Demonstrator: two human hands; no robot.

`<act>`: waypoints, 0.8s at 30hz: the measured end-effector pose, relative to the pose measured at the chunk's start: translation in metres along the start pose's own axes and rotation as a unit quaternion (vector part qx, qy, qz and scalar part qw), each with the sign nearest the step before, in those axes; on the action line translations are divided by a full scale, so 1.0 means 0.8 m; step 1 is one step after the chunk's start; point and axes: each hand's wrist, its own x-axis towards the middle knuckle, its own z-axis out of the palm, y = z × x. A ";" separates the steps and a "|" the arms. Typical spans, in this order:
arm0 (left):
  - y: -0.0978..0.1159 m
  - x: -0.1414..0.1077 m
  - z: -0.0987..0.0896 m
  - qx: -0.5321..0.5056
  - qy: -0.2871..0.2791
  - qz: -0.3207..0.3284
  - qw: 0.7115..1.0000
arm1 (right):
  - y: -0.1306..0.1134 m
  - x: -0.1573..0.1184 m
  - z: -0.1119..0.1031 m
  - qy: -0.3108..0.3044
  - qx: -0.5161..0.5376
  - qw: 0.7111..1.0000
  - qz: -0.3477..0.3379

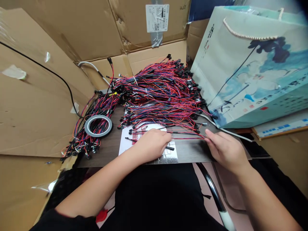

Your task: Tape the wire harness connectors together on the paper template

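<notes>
A thin red and dark wire cable (pixel 186 138) runs level between my two hands just above the table's front part. My left hand (pixel 154 144) is closed around its left part, over a white printed sheet (pixel 124 146); a black connector end sticks out at left and a black tube (pixel 170 148) shows beside the fingers. At the cable's right end, my right hand (pixel 223 149) pinches it between thumb and fingers. Behind the hands lies a large pile of red, blue and black wire cables (pixel 163 89) with black connectors.
A second wire bundle (pixel 101 106) lies at left with a grey tape roll (pixel 88 126) on it. Cardboard walls (pixel 36 80) stand left and behind. A pale blue paper bag (pixel 240 73) stands at right, with a grey cord (pixel 231 133) along its foot.
</notes>
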 end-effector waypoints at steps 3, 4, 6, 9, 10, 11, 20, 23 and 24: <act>-0.006 -0.019 -0.004 0.040 0.015 -0.021 0.999 | -0.003 -0.001 0.001 0.007 -0.020 1.000 0.004; -0.008 -0.024 -0.005 0.056 0.021 -0.024 0.998 | -0.004 -0.001 0.002 0.005 -0.026 1.000 0.007; -0.012 -0.034 -0.004 0.083 0.035 -0.025 0.996 | -0.007 -0.001 0.004 -0.006 -0.024 1.000 0.007; -0.018 -0.047 0.000 0.111 0.046 -0.023 0.993 | -0.011 0.001 0.008 -0.021 -0.016 1.000 -0.001; -0.021 -0.052 0.002 0.117 0.047 -0.024 0.992 | -0.012 0.001 0.009 -0.023 -0.019 1.000 -0.002; -0.025 -0.056 0.004 0.122 0.047 -0.031 0.991 | -0.012 0.001 0.010 -0.023 -0.025 0.999 -0.001; -0.060 -0.100 0.028 0.049 0.032 -0.077 0.995 | -0.006 0.002 0.017 -0.044 -0.051 0.997 0.023; -0.064 -0.106 0.035 0.016 0.035 -0.076 0.996 | -0.007 0.006 0.019 -0.047 -0.047 0.997 0.032; -0.065 -0.108 0.037 0.003 0.039 -0.077 0.996 | -0.008 0.008 0.020 -0.047 -0.039 0.998 0.035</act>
